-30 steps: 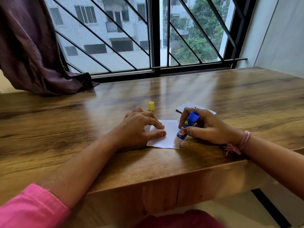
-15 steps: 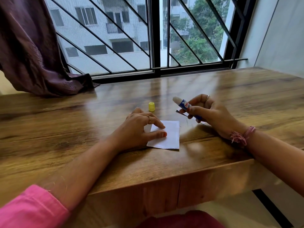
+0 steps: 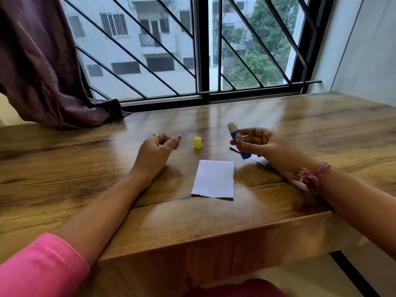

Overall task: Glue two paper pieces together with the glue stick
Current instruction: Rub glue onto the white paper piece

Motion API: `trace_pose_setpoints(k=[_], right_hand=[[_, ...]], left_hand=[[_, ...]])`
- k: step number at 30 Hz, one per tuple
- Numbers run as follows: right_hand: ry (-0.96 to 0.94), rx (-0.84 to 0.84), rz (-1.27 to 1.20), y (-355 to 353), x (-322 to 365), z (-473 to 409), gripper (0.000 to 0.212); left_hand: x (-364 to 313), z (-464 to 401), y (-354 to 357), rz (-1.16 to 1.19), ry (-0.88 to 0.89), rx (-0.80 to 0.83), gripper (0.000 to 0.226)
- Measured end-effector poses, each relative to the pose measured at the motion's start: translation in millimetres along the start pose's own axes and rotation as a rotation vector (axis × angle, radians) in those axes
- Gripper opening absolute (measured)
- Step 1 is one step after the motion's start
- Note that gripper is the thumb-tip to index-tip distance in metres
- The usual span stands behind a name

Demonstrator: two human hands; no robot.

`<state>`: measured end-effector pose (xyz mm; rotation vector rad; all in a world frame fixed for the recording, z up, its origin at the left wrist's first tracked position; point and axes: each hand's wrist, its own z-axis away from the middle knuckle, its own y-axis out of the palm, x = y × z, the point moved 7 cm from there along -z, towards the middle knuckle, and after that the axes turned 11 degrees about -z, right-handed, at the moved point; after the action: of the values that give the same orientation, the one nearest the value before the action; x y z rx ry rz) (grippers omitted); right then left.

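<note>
One wooden table [image 3: 300,129] fills the view, glossy and brown, set against a black-framed window [image 3: 201,48] with slanted bars; a purple curtain [image 3: 38,67] hangs at the far left with its hem on the tabletop, and a pale wall stands at the right. Two forearms lie on the table, the left in a pink sleeve [image 3: 40,266] at the near edge, the right with a pink thread band [image 3: 310,175] round the wrist. Two paper pieces are here: one white paper sheet [image 3: 214,179] lies flat near the table's middle, apart from both hands, and a second paper piece [image 3: 260,160] shows only partly under the right hand. One blue glue stick [image 3: 239,141] is held above the table by the right hand [image 3: 267,146], thumb and fingers pinching its barrel, its bare whitish tip pointing up and to the far left. The left hand [image 3: 157,150] rests on its edge to the left of the sheet, fingers loosely curled and holding nothing, a ring on one finger. One yellow cap [image 3: 198,142] stands on the table between the two hands, just beyond the sheet
</note>
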<state>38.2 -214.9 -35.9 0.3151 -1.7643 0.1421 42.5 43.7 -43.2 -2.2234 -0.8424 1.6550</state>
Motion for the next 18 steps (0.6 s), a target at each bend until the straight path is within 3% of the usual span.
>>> trace_pose_setpoints(k=[9,18], right_hand=[[0.02,-0.032,0.278,11,9,-41,0.031],[-0.09,-0.03,0.477,30,5,-79,0.02]], left_hand=[[10,-6,4,0.006,-0.023,0.03,0.023],[10,-7,3,0.008,-0.039,0.035,0.023]])
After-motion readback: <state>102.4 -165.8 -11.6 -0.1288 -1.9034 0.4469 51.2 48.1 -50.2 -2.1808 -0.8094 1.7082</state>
